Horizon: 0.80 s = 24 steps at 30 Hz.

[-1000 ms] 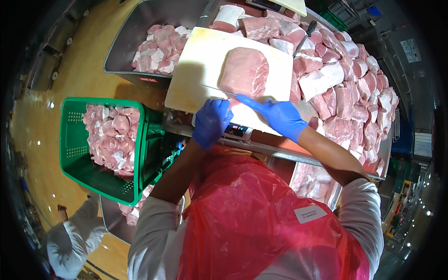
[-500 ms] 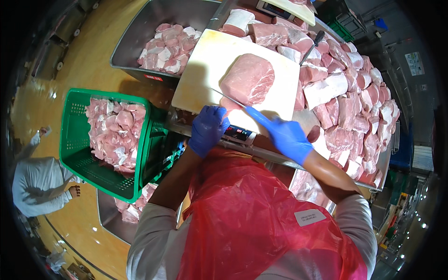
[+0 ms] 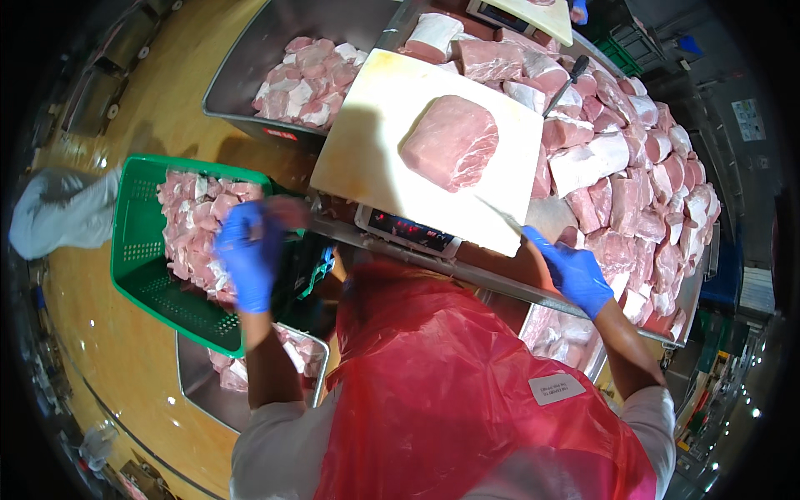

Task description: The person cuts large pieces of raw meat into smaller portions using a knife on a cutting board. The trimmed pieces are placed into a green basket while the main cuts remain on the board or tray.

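My left hand (image 3: 248,254), in a blue glove and blurred by motion, is over the right rim of the green perforated basket (image 3: 133,287). A small piece of pink meat (image 3: 287,212) shows smeared at its fingers. My right hand (image 3: 575,275), also gloved in blue, is closed round a knife (image 3: 497,210), whose thin blade points up and left over the near right corner of the white cutting board (image 3: 358,158). Toward the right of that board lies a thick slab of pale pink meat (image 3: 452,143), touched by neither hand. The knife's handle is hidden in my grip.
Cut meat pieces (image 3: 196,217) fill part of the basket. A grey metal tub (image 3: 237,75) with more stands behind it. A scale display (image 3: 408,232) shows under the board. Meat blocks (image 3: 621,200) crowd the table at right, with a dark-handled tool (image 3: 571,77) among them.
My left hand has moved left from the board to the basket with a small piece of meat. My right hand and knife have drawn back to the right and nearer me.
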Available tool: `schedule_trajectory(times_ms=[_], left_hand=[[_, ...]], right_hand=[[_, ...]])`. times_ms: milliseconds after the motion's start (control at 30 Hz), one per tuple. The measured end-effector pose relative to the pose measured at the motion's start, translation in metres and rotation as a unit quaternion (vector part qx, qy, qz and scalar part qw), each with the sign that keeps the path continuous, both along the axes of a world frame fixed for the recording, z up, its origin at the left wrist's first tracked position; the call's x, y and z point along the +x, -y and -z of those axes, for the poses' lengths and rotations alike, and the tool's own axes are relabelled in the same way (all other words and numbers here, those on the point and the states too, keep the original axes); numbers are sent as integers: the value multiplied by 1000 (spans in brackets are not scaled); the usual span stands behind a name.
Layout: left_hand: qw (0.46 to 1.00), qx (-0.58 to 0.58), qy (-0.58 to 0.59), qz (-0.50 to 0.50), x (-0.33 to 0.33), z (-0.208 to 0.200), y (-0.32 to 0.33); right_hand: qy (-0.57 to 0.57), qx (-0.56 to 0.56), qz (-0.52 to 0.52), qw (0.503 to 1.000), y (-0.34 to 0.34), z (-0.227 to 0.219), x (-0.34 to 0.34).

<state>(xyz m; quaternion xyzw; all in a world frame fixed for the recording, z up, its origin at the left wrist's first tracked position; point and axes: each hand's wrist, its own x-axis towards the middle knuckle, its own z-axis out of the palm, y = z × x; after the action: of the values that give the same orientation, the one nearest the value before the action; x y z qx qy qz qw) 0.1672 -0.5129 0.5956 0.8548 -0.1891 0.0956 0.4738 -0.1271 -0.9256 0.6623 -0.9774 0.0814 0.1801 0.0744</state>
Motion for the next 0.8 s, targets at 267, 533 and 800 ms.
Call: schedule_trajectory(times_ms=[267,533,800], left_hand=[[955,194,213,64,71,-86,-24],[943,-36,102,316,124,-44,198],[887,53,37,457,101,29,307]], right_hand=[[390,355,323,786,-25,39,69],[409,618,268,615,-50,5,130],[334,618,311,641,-107,42,136]])
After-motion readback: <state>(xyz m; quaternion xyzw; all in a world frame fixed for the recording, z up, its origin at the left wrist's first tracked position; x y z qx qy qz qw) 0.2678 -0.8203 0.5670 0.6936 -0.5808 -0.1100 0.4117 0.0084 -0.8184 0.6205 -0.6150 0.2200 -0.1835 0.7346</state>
